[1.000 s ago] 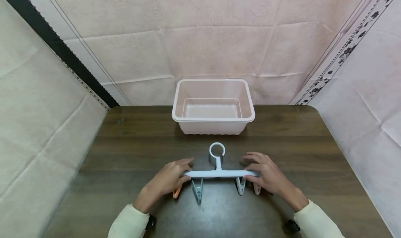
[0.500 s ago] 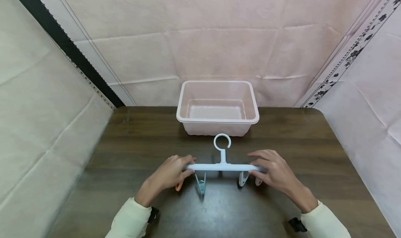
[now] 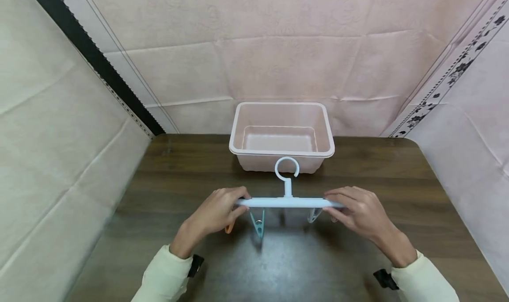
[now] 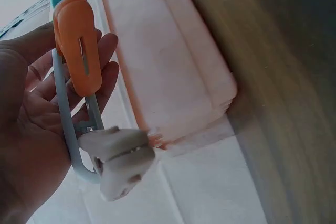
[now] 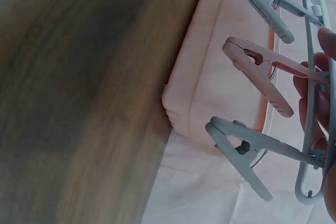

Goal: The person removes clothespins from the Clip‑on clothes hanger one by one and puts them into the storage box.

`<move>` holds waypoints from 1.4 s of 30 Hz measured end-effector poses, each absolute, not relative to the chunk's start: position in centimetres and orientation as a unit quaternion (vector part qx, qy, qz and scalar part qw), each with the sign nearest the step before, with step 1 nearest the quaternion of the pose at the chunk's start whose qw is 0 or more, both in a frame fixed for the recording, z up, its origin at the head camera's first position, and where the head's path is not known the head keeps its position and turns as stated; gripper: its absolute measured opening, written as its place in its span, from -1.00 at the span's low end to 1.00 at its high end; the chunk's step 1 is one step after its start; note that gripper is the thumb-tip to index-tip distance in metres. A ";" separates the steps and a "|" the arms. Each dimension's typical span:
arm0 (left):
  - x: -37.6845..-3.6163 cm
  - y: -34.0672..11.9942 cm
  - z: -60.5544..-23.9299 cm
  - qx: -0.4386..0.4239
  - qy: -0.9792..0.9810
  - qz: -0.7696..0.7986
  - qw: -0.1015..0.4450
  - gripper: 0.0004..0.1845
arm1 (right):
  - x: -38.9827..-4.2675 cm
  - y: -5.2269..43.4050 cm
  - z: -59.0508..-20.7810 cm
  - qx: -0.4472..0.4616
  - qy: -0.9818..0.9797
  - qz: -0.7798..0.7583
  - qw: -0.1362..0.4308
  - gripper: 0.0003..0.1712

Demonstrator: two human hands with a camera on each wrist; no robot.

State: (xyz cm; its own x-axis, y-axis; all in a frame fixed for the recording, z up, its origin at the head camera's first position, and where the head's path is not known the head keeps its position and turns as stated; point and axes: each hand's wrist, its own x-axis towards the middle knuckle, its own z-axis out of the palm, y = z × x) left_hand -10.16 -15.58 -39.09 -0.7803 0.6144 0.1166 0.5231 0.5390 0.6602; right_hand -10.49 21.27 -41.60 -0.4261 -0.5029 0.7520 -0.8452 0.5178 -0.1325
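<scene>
Two hands hold one clip hanger (image 3: 287, 202) by the ends of its pale bar, level and clear of the table (image 3: 159, 196), just in front of the bin (image 3: 282, 154). The left hand (image 3: 216, 213) curls its fingers round the left end; from the wrist view the thumb side and fingers (image 4: 105, 59) wrap the bar with the orange clip (image 4: 79, 51) lying against them, so that clip is pinned rather than free to swing. The right hand (image 3: 359, 211) grips the other end in the same way, fingers over the top and thumb under, as far as the head view shows.

Holding it at both ends likely keeps the bar flat and stops it from tipping, since the weight hangs below: a teal clip (image 3: 257, 222) dangles near the left hand, and a grey clip (image 3: 314, 214) and a pink clip (image 5: 260, 74) hang near the right. The ring hook (image 3: 287, 169) stands up from the middle of the bar and overlaps the bin's near wall in the head view; whether it touches the bin cannot be told.

The bin sits at the far edge of the table, open side up, with nothing seen inside. Pink cloth (image 3: 278, 50) covers the walls behind and to both sides.
</scene>
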 end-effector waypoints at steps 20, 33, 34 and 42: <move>-10.9 -15.4 -38.1 0.341 0.895 0.289 -0.013 -0.69 | -11.7 20.6 -40.2 0.386 -0.832 0.280 0.285 -0.55; -10.8 -15.3 -37.8 0.352 0.889 0.294 -0.009 -0.70 | -11.3 20.8 -39.4 0.353 -0.861 0.286 0.226 -0.66; -10.8 -15.3 -37.8 0.352 0.888 0.297 -0.007 -0.70 | -11.2 20.9 -39.3 0.350 -0.864 0.288 0.218 -0.70; -10.7 -15.3 -37.9 0.362 0.885 0.292 -0.012 -0.70 | -10.7 20.8 -39.0 0.329 -0.883 0.276 0.192 -0.63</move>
State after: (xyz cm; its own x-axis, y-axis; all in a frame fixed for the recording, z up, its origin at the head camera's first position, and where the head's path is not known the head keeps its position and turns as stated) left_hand -10.66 -15.32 -37.90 -0.7380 0.6337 0.2317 0.6472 0.5676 0.5090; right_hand -10.72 20.82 -38.96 -0.7096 -0.4756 0.5199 -0.6869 0.6312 -0.3603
